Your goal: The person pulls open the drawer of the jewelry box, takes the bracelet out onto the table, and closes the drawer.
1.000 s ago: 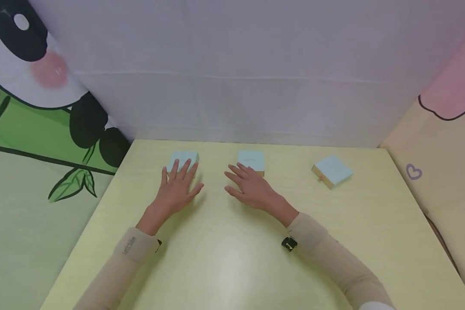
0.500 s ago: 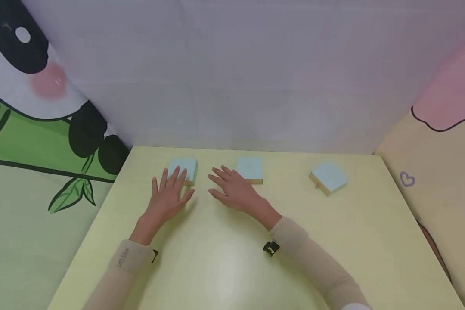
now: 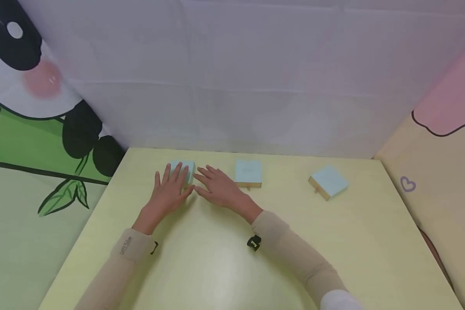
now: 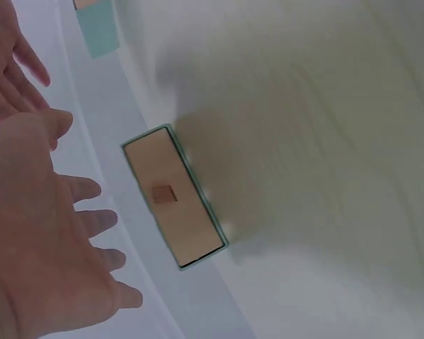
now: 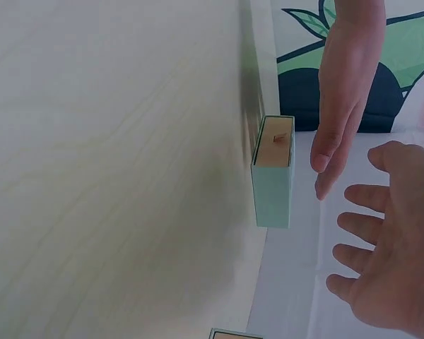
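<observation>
My left hand [image 3: 165, 194], fingers spread and straight, is over the left light-blue drawer box [image 3: 191, 171] and partly covers it in the head view. In the left wrist view that box's tan drawer front [image 4: 191, 226] with a small brown pull tab [image 4: 164, 193] shows below the fingers, a gap between. My right hand [image 3: 224, 189] hovers just right of the same box, fingers extended and thumb near the left thumb. The right wrist view has the box [image 5: 273, 198] standing apart from both hands. Neither hand holds anything.
A second light-blue box [image 3: 248, 172] lies at the back middle of the table [image 3: 224, 267], its tab facing me. A third box [image 3: 328, 181] sits turned at an angle on the right. Behind them rises a pale cloth wall [image 3: 248, 112], with printed side panels left and right.
My right hand has moved left, from in front of the middle box to beside the left one. The left hand shifted slightly over the left box. The head view has tilted a little.
</observation>
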Demonstrator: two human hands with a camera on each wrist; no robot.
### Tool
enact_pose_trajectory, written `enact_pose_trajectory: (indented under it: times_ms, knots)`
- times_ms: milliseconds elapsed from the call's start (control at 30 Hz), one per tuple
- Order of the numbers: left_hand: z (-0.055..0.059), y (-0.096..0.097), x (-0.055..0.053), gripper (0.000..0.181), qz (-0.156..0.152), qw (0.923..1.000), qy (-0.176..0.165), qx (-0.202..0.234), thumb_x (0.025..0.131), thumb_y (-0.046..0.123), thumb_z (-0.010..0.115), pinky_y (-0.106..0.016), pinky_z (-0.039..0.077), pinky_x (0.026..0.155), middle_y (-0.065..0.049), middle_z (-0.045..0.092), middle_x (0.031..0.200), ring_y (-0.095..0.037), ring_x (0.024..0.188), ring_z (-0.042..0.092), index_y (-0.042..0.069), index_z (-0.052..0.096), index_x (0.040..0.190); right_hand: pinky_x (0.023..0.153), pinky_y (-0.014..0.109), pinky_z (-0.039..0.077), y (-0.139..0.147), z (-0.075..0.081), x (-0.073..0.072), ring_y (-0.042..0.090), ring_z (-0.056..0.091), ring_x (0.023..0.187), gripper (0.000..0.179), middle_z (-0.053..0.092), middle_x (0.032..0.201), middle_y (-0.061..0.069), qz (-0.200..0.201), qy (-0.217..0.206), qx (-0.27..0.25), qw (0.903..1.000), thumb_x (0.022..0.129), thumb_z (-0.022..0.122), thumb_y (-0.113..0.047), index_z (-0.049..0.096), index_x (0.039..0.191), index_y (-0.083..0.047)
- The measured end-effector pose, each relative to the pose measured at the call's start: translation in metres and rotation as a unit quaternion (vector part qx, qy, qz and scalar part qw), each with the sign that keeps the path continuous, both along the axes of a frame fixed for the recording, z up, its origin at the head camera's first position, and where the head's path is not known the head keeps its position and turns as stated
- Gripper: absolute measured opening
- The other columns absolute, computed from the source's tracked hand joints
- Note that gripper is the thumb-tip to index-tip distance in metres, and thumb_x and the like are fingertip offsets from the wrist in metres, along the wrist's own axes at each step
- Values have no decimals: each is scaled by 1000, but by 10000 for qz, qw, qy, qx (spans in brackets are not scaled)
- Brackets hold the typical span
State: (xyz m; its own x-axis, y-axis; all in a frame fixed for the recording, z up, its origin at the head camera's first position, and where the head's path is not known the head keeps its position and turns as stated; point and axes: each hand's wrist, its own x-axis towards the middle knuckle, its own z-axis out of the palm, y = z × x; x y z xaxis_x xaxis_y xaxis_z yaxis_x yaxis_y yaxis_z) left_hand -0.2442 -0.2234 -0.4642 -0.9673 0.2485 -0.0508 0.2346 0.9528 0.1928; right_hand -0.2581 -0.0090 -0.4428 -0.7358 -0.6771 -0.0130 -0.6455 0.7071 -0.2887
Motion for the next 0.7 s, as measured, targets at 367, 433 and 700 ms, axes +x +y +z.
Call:
enact_pose_trajectory:
  times_ms: [367, 433, 700]
  knots:
    - [-7, -13, -18, 72, 44, 9999, -129, -52, 108, 46, 43, -71, 4, 118, -22, 11, 168, -49, 153, 2, 4, 19, 162, 125, 43, 20, -15, -6, -10, 28, 20, 155, 57, 26, 167, 6, -120, 165, 146, 9997, 111, 34, -45, 32, 161, -18]
    - [-5, -15, -19, 73, 41, 9998, -215, -41, 108, 47, 42, -70, 5, 118, -23, 11, 168, -50, 153, 3, 4, 19, 162, 125, 43, 21, -17, -5, -11, 29, 21, 155, 56, 27, 167, 6, -126, 171, 158, 9996, 111, 35, -44, 33, 161, -17]
    - [-14, -15, -19, 68, -43, 9996, -270, 93, 109, 41, 42, -67, 13, 119, -26, 14, 166, -52, 151, 8, -1, 24, 159, 125, 42, 20, -23, -9, -15, 30, 21, 155, 57, 25, 168, 7, -151, 63, 266, 9995, 111, 35, -43, 30, 162, -17]
